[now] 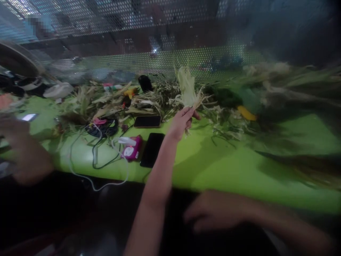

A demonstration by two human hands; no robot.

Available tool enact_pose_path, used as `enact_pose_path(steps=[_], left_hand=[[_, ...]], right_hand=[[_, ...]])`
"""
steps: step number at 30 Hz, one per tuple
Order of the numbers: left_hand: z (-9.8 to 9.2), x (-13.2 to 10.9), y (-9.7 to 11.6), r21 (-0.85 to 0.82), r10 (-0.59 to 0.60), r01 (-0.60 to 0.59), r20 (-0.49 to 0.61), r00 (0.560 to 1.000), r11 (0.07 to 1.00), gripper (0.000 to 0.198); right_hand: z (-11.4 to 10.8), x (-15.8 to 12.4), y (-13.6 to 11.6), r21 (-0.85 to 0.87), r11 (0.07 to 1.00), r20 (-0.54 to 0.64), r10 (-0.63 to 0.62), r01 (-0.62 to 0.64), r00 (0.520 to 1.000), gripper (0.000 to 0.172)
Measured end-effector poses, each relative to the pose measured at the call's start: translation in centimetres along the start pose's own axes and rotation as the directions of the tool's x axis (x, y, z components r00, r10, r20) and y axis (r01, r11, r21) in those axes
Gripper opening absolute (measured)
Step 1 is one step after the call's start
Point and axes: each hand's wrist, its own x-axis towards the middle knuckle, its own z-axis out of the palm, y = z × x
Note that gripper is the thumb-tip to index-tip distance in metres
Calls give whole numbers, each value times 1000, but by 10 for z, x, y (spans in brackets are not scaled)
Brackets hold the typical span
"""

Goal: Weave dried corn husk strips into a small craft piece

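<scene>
My left hand reaches across the green surface with its fingers closed on the base of a pale corn husk. The husk stands upright, its leaves fanned out at the top. My right hand is low at the right, over the dark area of my lap. It is blurred; its fingers look apart, and I see nothing in them. Beside my left forearm lies a black tablet, partly covered by the arm. A dark phone rests just behind it.
A magenta power adapter with cables stands left of the tablet. Dried husks line the back of the green table before a perforated metal screen. Another person's arm is at the left. A round pan-like object stands behind.
</scene>
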Motion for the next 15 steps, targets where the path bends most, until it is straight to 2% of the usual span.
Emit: enact_pose_path(steps=[1,2,4,7,8,9,10,11,13,15], left_hand=[[1,0,-1,-1,-9,9,-3,1000,1000,22],[1,1,-1,-1,-19,19,-5,1000,1000,22],[2,2,-2,3,-38,38,-12,999,999,21],[1,4,-2,30,-55,56,-36,998,998,23],[1,4,-2,38,-57,58,-37,998,998,23],[1,3,-1,45,-59,60,-33,998,997,23],[1,3,0,49,-58,60,-26,998,997,23],[1,2,1,55,-62,63,-14,998,997,23],[1,0,3,77,-75,76,-21,997,994,25],[1,-1,2,99,-77,80,-30,997,992,28]], right_hand=[[-7,0,3,5,999,-67,53,-52,996,29],[-16,3,11,-26,991,-194,126,-133,973,30],[-37,17,38,-148,950,-358,209,-276,910,35],[-58,44,82,-240,850,-514,298,-469,804,52],[-59,52,91,-236,817,-536,343,-526,772,57],[-56,58,95,-235,801,-523,374,-551,766,60],[-50,62,94,-251,813,-499,356,-525,790,61],[-42,64,88,-274,848,-449,304,-453,840,62],[-21,61,68,-320,912,-314,153,-257,937,67],[-2,52,46,-351,928,-249,34,-123,968,77]])
